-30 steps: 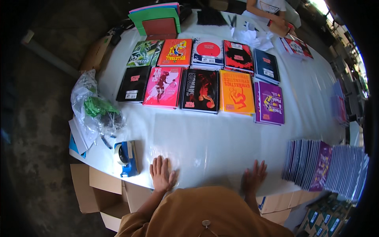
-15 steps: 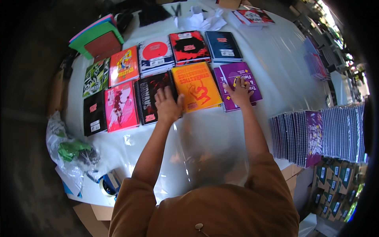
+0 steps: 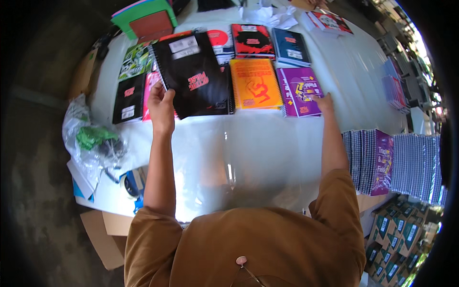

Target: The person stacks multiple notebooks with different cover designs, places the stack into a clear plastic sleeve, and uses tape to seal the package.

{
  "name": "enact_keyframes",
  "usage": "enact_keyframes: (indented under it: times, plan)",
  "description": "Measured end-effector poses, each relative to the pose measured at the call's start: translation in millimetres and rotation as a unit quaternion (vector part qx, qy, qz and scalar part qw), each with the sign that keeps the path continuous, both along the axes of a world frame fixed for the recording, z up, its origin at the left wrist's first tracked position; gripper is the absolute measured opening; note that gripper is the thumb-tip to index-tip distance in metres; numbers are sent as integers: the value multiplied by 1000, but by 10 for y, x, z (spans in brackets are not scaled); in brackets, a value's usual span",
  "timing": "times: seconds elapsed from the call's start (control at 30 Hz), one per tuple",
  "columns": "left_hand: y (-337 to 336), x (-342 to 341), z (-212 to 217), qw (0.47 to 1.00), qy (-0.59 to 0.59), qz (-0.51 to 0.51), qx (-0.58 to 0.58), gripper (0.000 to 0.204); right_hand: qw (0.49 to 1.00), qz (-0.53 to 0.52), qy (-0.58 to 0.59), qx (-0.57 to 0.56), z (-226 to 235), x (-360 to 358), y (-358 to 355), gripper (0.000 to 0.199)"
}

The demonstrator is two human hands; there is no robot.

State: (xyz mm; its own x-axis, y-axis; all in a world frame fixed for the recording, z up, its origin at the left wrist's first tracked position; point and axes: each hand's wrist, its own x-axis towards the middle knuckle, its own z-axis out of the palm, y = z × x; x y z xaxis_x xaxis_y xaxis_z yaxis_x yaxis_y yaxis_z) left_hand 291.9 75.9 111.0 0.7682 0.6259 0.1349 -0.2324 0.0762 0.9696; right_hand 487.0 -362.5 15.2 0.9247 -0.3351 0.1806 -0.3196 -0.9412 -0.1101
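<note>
My left hand [image 3: 161, 107] is closed on the spiral edge of a black notebook [image 3: 191, 98], which is raised and tilted above the others. It covers much of a pink notebook [image 3: 147, 110], an orange-red one and another dark one. At the right end of the front row, the fingers of my right hand [image 3: 326, 104] are bent over the right edge of a purple spiral notebook [image 3: 290, 88]. Between my hands lies a yellow-orange notebook [image 3: 256, 82]. A black notebook [image 3: 128, 99] rests at the row's left end. Behind are green [image 3: 136, 60], red-and-black [image 3: 252, 40] and dark blue [image 3: 290, 47] notebooks.
A long stack of spiral notebooks [image 3: 413, 165] stands at the right, above patterned boxes [image 3: 393, 234]. Crumpled white paper [image 3: 270, 16] and a red-topped stack [image 3: 332, 23] sit at the back. Left are a plastic bag [image 3: 79, 119], a tape dispenser [image 3: 131, 184] and green folders [image 3: 143, 14].
My left hand has moved left and now holds up a black notebook. My right hand has slid from the purple notebook's cover to its right edge. The view has shifted.
</note>
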Motion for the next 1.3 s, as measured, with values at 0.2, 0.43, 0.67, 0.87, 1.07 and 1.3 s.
enact_keyframes:
  times: [0.2, 0.43, 0.67, 0.87, 1.07, 1.3]
  plan:
    - [-95, -1109, 742, 997, 18, 73, -11, 21, 829, 286, -135, 461, 871, -850, 668, 17]
    - [-436, -1729, 235, 963, -71, -7, 261, 6, 704, 652, -202, 194, 280, -2065, 1222, 16]
    - [-252, -1854, -775, 722, 168, -230, 630, 49, 769, 592, -63, 235, -30, -1729, 987, 28]
    - [580, -292, -617, 755, 238, -119, 599, 68, 947, 225, 23, 227, -150, -194, 1476, 82]
    - [1077, -438, -1037, 674, 292, -154, 661, 67, 963, 163, 195, 92, 160, -137, 1961, 101]
    - [1427, -824, -419, 899, 158, -83, 400, 16, 746, 262, -144, 596, 473, -471, 1763, 21]
